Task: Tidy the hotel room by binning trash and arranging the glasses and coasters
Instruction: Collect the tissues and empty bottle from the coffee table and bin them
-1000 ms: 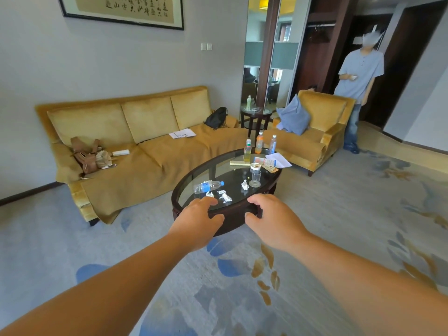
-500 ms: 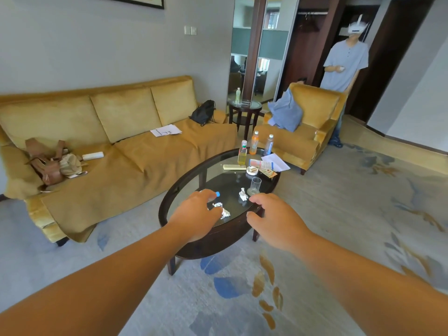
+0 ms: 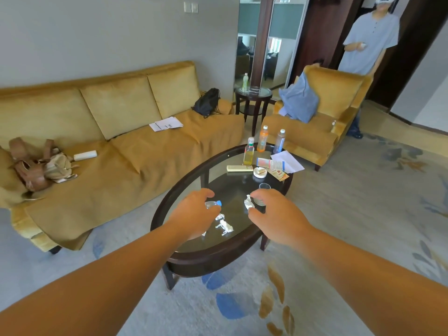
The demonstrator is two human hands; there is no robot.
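Observation:
A dark oval glass-topped coffee table (image 3: 213,257) carries the clutter. My left hand (image 3: 194,215) arches over a lying clear water bottle; its blue cap (image 3: 218,203) shows between index finger and thumb, with a gap above it. My right hand (image 3: 274,214) hovers with fingers spread, over a scrap of crumpled white paper (image 3: 248,204) and just in front of an empty glass (image 3: 264,186). More crumpled paper (image 3: 224,225) lies between my hands. Behind the glass are a white round dish (image 3: 260,171), small packets (image 3: 280,175) and a beige remote (image 3: 239,168).
Three upright bottles (image 3: 262,139) and loose paper (image 3: 288,161) stand at the table's far end. A mustard sofa (image 3: 135,154) with bags lies to the left, an armchair (image 3: 322,122) behind. A person (image 3: 368,40) stands by the armchair. A side table (image 3: 253,93) stands between the seats.
I have come closer to the table and look down more. Both hands have moved forward over the glass top, the left onto the water bottle, the right toward the glass.

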